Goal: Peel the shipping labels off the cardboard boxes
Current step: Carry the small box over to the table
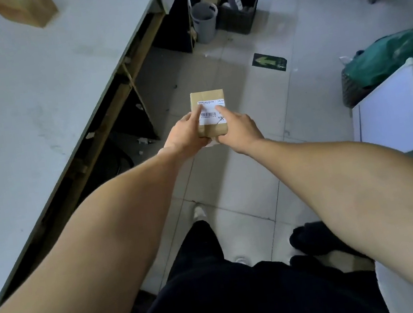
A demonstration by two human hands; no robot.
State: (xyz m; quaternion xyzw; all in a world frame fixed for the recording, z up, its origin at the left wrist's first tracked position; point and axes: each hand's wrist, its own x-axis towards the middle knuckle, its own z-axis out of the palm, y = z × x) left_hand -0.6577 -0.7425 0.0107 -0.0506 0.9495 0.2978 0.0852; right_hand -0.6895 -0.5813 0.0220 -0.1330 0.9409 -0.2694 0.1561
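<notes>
A small brown cardboard box (206,95) is held up in front of me over the tiled floor. A white shipping label (211,118) with a barcode covers its top face. My left hand (184,138) grips the box from the left and below, its thumb lying across the label's upper left part. My right hand (238,128) holds the box's right side, with one finger stretched onto the label's right half. The lower edge of the box is hidden behind both hands.
A long grey table (31,102) runs along the left, with a brown cardboard box (25,9) at its far end. On the floor ahead stand a grey bin (204,21) and a dark crate (233,2). A white cabinet (401,105) and green bag (386,57) are to the right.
</notes>
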